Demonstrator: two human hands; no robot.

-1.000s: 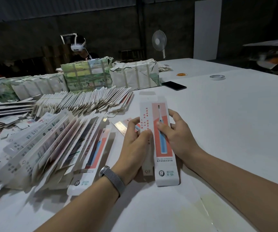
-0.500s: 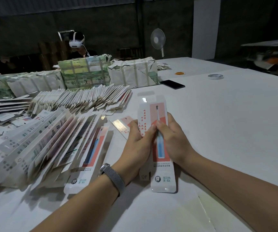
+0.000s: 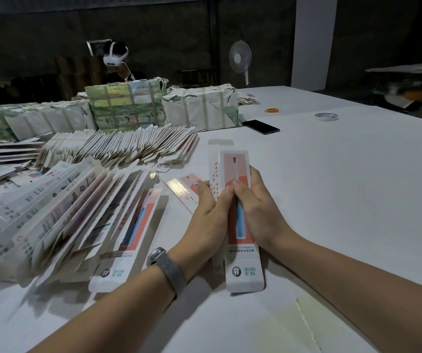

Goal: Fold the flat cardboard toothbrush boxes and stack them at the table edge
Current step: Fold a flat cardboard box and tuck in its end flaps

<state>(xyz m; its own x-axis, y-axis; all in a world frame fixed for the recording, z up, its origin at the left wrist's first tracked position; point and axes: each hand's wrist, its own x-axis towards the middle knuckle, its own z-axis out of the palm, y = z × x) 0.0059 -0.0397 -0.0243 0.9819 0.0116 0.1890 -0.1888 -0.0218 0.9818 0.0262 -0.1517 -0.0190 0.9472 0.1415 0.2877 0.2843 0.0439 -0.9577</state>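
A long white toothbrush box (image 3: 240,263) with a red and blue print lies lengthwise in front of me on the white table (image 3: 344,200). My left hand (image 3: 209,215) grips its left side, thumb on top. My right hand (image 3: 258,210) grips its right side, thumb pressed beside the left thumb at the box's middle. A fanned row of flat boxes (image 3: 59,217) leans at my left. Another flat box (image 3: 184,189) lies just beyond my left hand.
A second row of flat boxes (image 3: 118,146) lies farther back. Wrapped bundles (image 3: 199,108) stand behind it. A black phone (image 3: 260,126), a tape roll (image 3: 327,116) and rubber bands (image 3: 273,110) lie on the far table. A person with a headset (image 3: 115,57) sits behind the bundles.
Both hands have closed in on the box; the thumbs now meet over its middle. The box has shifted slightly toward me and looks narrower.
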